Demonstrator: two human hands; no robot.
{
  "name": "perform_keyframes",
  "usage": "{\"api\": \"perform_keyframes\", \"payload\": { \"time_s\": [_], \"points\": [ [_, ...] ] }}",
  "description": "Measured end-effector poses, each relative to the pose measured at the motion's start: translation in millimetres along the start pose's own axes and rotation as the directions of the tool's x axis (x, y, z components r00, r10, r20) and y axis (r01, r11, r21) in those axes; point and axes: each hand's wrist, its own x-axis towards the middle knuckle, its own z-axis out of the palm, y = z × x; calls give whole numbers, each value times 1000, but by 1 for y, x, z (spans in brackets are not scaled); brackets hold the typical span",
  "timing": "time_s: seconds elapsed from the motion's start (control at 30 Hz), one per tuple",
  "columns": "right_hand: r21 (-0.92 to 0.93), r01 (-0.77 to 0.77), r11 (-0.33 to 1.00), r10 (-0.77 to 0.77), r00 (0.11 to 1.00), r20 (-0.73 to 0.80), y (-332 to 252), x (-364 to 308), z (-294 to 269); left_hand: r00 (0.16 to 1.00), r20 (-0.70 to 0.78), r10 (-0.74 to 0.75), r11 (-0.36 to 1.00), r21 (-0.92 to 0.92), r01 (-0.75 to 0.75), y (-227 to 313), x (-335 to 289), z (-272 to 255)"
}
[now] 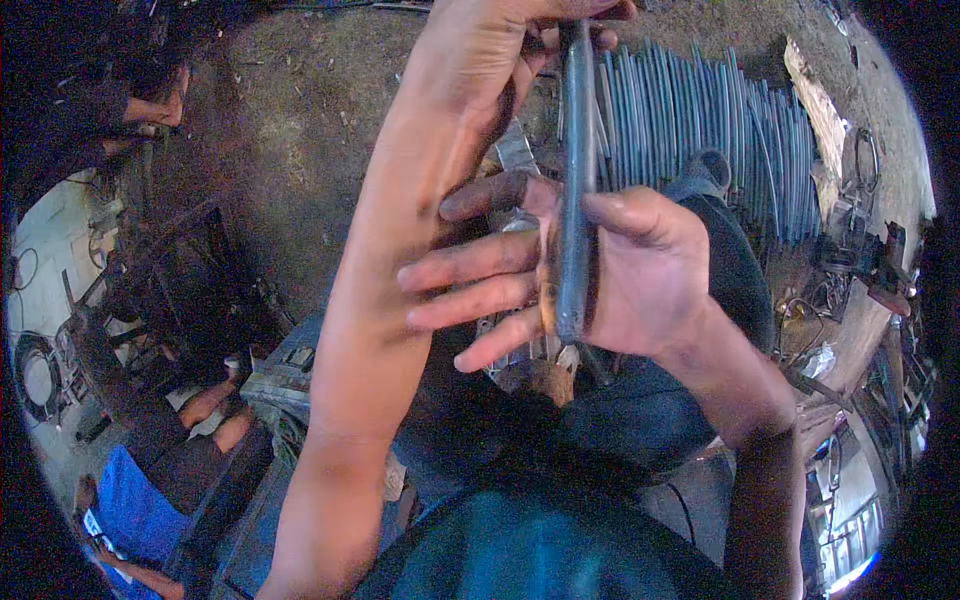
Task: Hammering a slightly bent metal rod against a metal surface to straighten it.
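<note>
Dark blue-grey, straight, round metal rod [575, 200]: runs from the bare left hand [535, 10], with curled fingers around it at the top edge, across the palm-up right hand [640, 265], with spread fingers beneath. Beyond, on brown earthen floor [290, 150]: row of slender grey-blue rods [690, 140].
</note>
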Motion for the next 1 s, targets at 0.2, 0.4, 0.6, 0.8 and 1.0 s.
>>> {"api": "perform_keyframes", "payload": {
  "time_s": [0.2, 0.4, 0.6, 0.8, 1.0],
  "points": [
    [-59, -31, 998, 29, 999, -39, -2, 4, -3, 1000, -19, 18, 999, 44, -17, 1, 0, 1],
    [4, -31, 1000, 31, 998, -54, -3, 5, -4, 997, -46, 64, 990, 131, -57, 3, -3, 0],
    [-21, -17, 1000, 16, 998, -59, -5, 6, -4, 991, -93, 94, 983, 169, -77, 4, -4, -1],
    [-48, -7, 999, 4, 999, -50, -3, 6, -5, 986, -141, 93, 987, 140, -73, 3, 1, 0],
    [-128, 13, 992, -20, 998, -54, -3, 6, -5, 980, -154, 125, 975, 199, -93, 4, 4, -5]
  ]
}}
